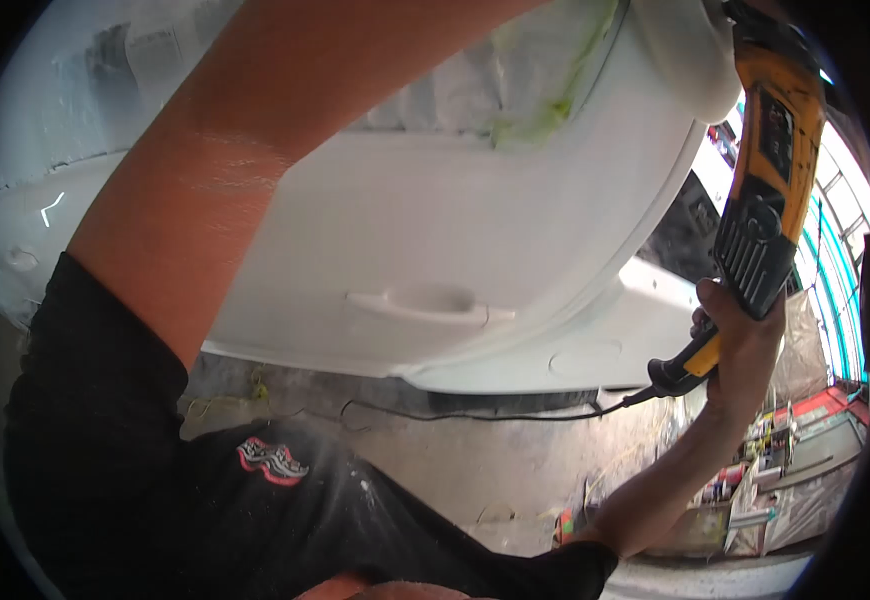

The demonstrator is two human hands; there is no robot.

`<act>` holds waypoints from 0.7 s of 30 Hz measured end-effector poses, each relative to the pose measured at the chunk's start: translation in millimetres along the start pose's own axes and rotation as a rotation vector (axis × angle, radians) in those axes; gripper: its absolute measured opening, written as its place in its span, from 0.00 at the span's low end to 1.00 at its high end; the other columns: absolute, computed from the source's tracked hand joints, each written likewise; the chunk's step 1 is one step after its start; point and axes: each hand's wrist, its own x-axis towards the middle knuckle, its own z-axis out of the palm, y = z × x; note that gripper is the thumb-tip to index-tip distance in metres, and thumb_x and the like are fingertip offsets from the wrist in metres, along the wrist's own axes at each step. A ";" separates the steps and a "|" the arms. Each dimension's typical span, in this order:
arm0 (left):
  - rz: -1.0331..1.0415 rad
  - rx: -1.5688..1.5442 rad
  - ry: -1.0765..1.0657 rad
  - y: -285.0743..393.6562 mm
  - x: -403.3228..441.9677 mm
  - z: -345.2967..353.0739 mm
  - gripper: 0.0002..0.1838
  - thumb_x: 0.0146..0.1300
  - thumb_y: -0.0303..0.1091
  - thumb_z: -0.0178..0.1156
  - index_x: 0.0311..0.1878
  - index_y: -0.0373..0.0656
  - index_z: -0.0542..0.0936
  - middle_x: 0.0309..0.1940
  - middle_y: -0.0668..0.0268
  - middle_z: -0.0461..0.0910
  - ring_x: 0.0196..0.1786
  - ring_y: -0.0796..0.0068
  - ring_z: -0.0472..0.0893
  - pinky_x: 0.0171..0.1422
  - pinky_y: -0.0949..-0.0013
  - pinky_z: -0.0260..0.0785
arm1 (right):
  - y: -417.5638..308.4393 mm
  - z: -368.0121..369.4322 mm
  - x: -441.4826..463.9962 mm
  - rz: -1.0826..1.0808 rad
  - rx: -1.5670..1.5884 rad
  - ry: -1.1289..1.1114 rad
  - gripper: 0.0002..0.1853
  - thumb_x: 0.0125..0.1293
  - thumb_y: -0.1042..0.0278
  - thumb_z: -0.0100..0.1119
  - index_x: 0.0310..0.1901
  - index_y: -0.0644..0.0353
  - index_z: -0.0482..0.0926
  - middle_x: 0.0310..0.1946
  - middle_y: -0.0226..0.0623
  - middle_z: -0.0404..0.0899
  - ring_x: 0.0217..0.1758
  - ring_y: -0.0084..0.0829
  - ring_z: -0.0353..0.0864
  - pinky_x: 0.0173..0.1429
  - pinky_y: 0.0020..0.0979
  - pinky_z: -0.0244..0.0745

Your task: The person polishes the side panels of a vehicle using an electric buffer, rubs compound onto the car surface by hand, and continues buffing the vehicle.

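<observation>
My right hand (740, 315) is closed round the rear grip of a yellow-and-black corded power tool (777, 130), thumb on its near side. The tool is raised almost upright at the right. Its working head lies at the top edge, too cut off to make out. A black cord (515, 415) runs left from the grip's end. My left arm (285, 120) reaches up across the view and leaves it at the top, so my left hand is hidden. Beyond the arms stands a white car door (425, 220) with a handle (430, 302).
Masking film (435, 95) with green-yellow smears covers the window area. A rounded white part (695, 65) juts out beside the tool. Dusty concrete floor (435, 460) lies below the door. Shelving with assorted items (745, 490) stands at the lower right.
</observation>
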 end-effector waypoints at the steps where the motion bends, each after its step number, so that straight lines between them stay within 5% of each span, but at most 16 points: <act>1: -0.057 -0.059 -0.080 18.4 -12.3 -8.6 0.12 0.59 0.34 0.63 0.44 0.46 0.88 0.42 0.52 0.87 0.47 0.50 0.86 0.53 0.51 0.80 | 10.4 1.1 -15.7 0.025 -0.028 0.033 0.23 0.56 0.77 0.72 0.53 0.62 0.76 0.31 0.30 0.80 0.27 0.23 0.79 0.34 0.26 0.75; 3: -0.176 -0.173 -0.253 49.3 -32.5 -31.1 0.11 0.60 0.36 0.63 0.45 0.48 0.88 0.40 0.54 0.88 0.46 0.52 0.87 0.52 0.51 0.81 | 20.8 8.7 -45.2 0.053 -0.082 0.095 0.23 0.56 0.77 0.73 0.53 0.62 0.76 0.31 0.31 0.81 0.27 0.24 0.79 0.33 0.26 0.76; 7: -0.398 -0.373 -0.567 112.2 -76.2 -67.2 0.11 0.62 0.40 0.64 0.47 0.53 0.86 0.38 0.58 0.89 0.44 0.55 0.89 0.49 0.51 0.83 | 54.6 22.1 -112.3 0.241 -0.006 0.105 0.39 0.50 0.80 0.75 0.66 0.65 0.70 0.41 0.35 0.82 0.36 0.25 0.81 0.38 0.26 0.78; 9: -0.458 -0.437 -0.643 143.8 -104.0 -86.7 0.11 0.62 0.41 0.64 0.48 0.56 0.86 0.36 0.60 0.89 0.44 0.57 0.90 0.47 0.52 0.84 | 89.0 29.6 -149.4 0.235 0.074 0.118 0.43 0.48 0.81 0.76 0.68 0.65 0.68 0.49 0.38 0.81 0.44 0.28 0.81 0.47 0.28 0.80; 13: -0.487 -0.509 -0.572 205.8 -161.5 -119.1 0.08 0.63 0.44 0.67 0.38 0.53 0.84 0.24 0.63 0.86 0.28 0.60 0.89 0.37 0.48 0.82 | 124.5 55.4 -224.2 0.309 0.110 0.128 0.44 0.45 0.80 0.78 0.67 0.63 0.67 0.54 0.38 0.77 0.54 0.30 0.78 0.65 0.33 0.73; 15: -0.439 -0.471 -0.427 228.9 -187.1 -146.8 0.10 0.60 0.43 0.70 0.29 0.52 0.82 0.19 0.70 0.83 0.25 0.67 0.87 0.34 0.54 0.78 | 137.5 68.3 -256.7 0.328 0.101 0.127 0.45 0.45 0.78 0.78 0.67 0.63 0.66 0.54 0.37 0.77 0.55 0.30 0.78 0.64 0.33 0.73; 21: -0.440 -0.591 -0.321 262.4 -233.9 -221.9 0.10 0.63 0.37 0.65 0.32 0.48 0.73 0.18 0.73 0.70 0.19 0.79 0.77 0.21 0.74 0.67 | 144.2 84.8 -331.2 0.425 0.078 0.083 0.45 0.45 0.77 0.79 0.67 0.63 0.65 0.54 0.38 0.77 0.56 0.30 0.77 0.63 0.33 0.73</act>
